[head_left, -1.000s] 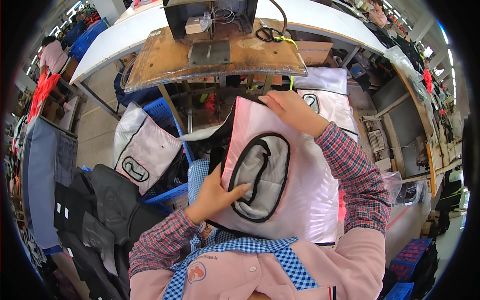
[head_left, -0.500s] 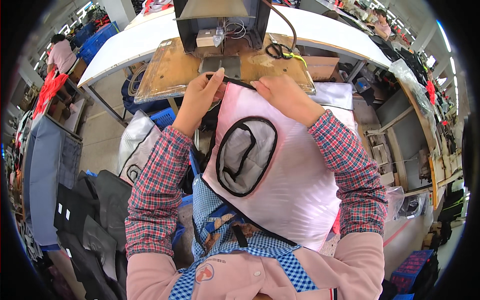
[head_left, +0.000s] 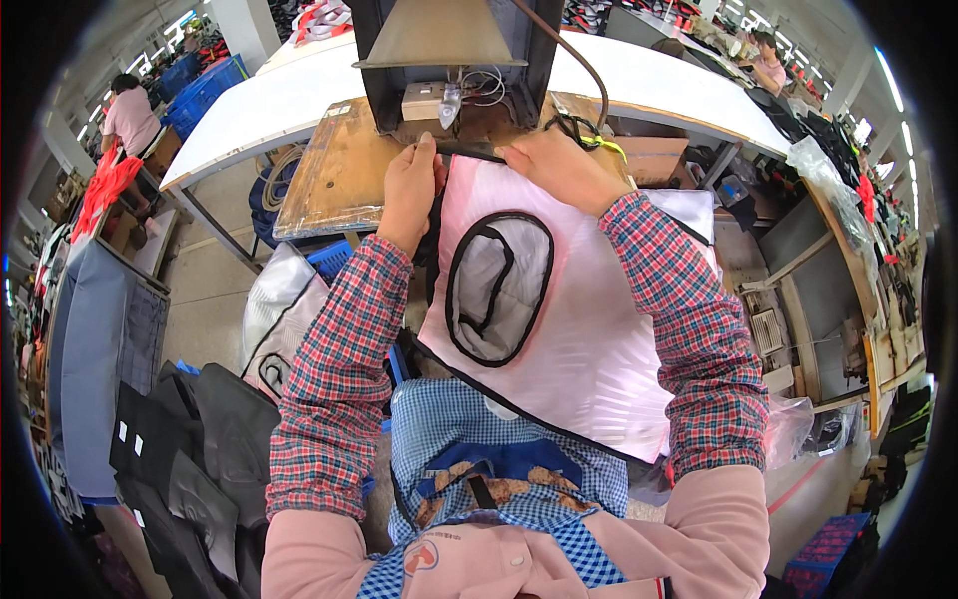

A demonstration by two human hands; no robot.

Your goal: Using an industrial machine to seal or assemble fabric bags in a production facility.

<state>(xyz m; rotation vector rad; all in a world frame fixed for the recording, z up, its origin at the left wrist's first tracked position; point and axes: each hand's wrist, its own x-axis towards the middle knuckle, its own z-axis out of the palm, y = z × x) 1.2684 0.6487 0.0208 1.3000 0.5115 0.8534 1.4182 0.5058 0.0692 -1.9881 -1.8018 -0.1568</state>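
Observation:
A pinkish-white fabric piece (head_left: 599, 299) with black edge binding hangs from my two hands over my lap. Bound in black, an oval opening (head_left: 499, 290) in it shows grey-white cloth inside. At its far left corner my left hand (head_left: 407, 195) pinches the bound edge, thumb upward. My right hand (head_left: 567, 170) grips the same edge farther right, its fingertips partly hidden. Between them the black strip (head_left: 469, 152) is stretched at the front of a dark-housed machine (head_left: 449, 60), which has a small clear nozzle-like part (head_left: 450, 108).
The machine stands on a worn wooden board (head_left: 334, 170). Black-handled scissors (head_left: 574, 125) with a yellow-green strap lie beyond my right hand. Black padded pieces (head_left: 235, 429) are piled at left, near another whitish piece (head_left: 274, 309). Co-workers sit at far left and far right.
Both hands have carried the fabric's bound edge forward to the machine, over the metal plate that showed before. The fabric has risen off my lap, uncovering more of the blue checked apron.

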